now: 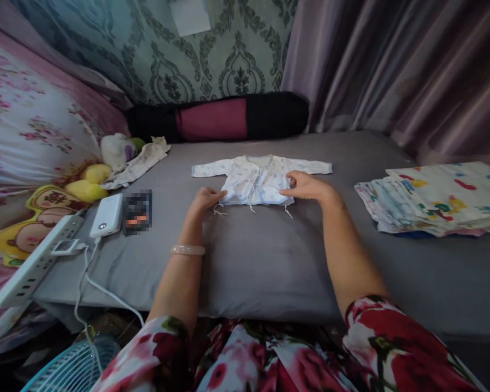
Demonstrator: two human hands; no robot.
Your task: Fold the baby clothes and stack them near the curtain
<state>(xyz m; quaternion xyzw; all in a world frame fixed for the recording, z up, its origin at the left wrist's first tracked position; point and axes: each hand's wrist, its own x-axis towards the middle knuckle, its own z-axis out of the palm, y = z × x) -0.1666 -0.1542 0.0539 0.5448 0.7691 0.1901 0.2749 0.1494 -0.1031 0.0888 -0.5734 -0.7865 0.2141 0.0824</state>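
Note:
A small white baby shirt with pale blue edging and faint prints is spread on the grey bed sheet, sleeves stretched out to both sides. Thin ties hang from its front and lower hem. At the shirt's lower left corner is my left hand, its thumb and curled fingers closed on the hem; the fingertips are partly hidden. My right hand touches the lower right side, thumb on the cloth and index finger apart from it, with a gap showing between them.
To the right lies a stack of folded printed cloths. On the left are a power strip, a white power bank with a cable, a blurred dark packet and plush toys. A black and maroon bolster lies along the wall.

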